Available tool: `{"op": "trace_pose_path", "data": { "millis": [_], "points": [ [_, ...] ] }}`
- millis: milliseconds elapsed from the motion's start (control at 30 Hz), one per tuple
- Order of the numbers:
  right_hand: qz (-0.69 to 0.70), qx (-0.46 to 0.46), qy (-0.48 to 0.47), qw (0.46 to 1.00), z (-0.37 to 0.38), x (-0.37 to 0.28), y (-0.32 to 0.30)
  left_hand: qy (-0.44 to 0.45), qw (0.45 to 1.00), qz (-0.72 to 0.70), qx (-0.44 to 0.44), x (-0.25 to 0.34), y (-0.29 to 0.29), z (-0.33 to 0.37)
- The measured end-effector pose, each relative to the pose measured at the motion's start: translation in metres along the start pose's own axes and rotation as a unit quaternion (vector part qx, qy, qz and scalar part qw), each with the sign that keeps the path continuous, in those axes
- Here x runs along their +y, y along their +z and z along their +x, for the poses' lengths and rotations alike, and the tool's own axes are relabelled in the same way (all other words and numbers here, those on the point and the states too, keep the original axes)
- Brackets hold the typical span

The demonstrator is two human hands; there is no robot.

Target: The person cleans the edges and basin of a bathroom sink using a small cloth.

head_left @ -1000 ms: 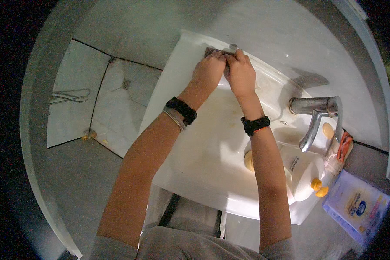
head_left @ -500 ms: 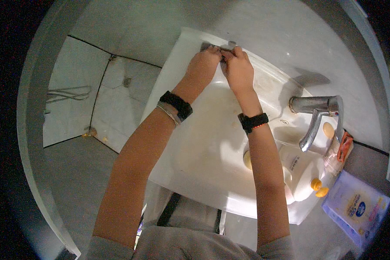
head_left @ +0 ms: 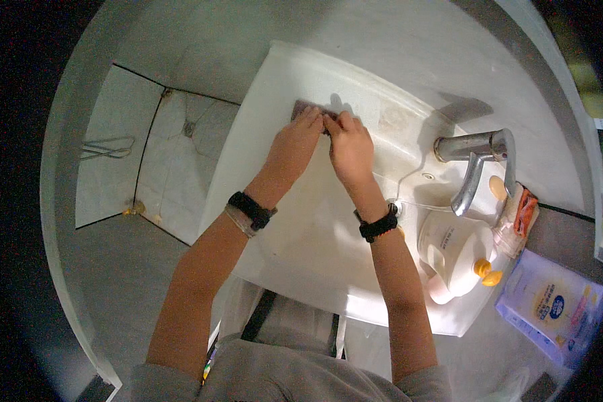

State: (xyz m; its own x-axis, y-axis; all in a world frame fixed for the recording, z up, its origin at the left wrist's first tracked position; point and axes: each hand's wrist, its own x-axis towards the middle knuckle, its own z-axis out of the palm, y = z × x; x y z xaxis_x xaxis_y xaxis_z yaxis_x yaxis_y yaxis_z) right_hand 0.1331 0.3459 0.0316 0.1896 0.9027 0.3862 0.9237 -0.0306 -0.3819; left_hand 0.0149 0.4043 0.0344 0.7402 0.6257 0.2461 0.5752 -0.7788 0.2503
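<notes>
Both my hands press side by side on a small dark brownish pad (head_left: pixel 303 107) that lies against the far inner wall of a white basin (head_left: pixel 268 100). My left hand (head_left: pixel 295 144) covers the pad's left part with its fingers closed over it. My right hand (head_left: pixel 348 147) holds the pad's right part, fingertips touching those of the left. Most of the pad is hidden under my fingers. Each wrist wears a black band.
A chrome tap (head_left: pixel 476 157) stands at the basin's right rim. Beside it are a white bottle with an orange cap (head_left: pixel 455 258), a pale soap bar (head_left: pixel 497 187), an orange-and-white wrapper (head_left: pixel 524 211) and a light blue packet (head_left: pixel 556 305). Tiled floor with a drain (head_left: pixel 191 127) lies left.
Both hands with the pad have slid down from the basin's far rim onto its inner wall, nearer to me.
</notes>
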Motion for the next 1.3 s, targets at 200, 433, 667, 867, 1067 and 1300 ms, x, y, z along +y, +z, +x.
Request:
{"op": "trace_pose_path", "data": {
  "millis": [200, 433, 667, 867, 1067, 1300],
  "points": [
    [-0.032, -0.009, 0.022, 0.999, 0.012, 0.002, 0.004, -0.006, 1.000, 0.010, -0.026, 0.000, -0.002, 0.015],
    [-0.045, 0.004, 0.022, 0.999, 0.009, 0.000, 0.007, -0.016, 1.000, 0.001, -0.015, 0.001, 0.000, 0.016],
    [-0.071, -0.022, 0.031, 0.997, 0.018, 0.013, 0.001, 0.020, 1.000, 0.001, 0.012, 0.005, 0.002, 0.027],
    [-0.043, -0.012, 0.046, 0.998, 0.017, 0.022, 0.007, -0.057, 0.995, 0.037, -0.074, 0.015, 0.003, 0.041],
    [-0.040, -0.013, 0.047, 0.998, 0.017, 0.016, 0.002, -0.008, 1.000, 0.013, -0.007, 0.007, 0.008, 0.034],
    [-0.039, 0.000, 0.039, 0.999, 0.017, 0.021, 0.006, -0.030, 0.999, -0.010, -0.043, 0.006, 0.010, 0.038]
  ]
}}
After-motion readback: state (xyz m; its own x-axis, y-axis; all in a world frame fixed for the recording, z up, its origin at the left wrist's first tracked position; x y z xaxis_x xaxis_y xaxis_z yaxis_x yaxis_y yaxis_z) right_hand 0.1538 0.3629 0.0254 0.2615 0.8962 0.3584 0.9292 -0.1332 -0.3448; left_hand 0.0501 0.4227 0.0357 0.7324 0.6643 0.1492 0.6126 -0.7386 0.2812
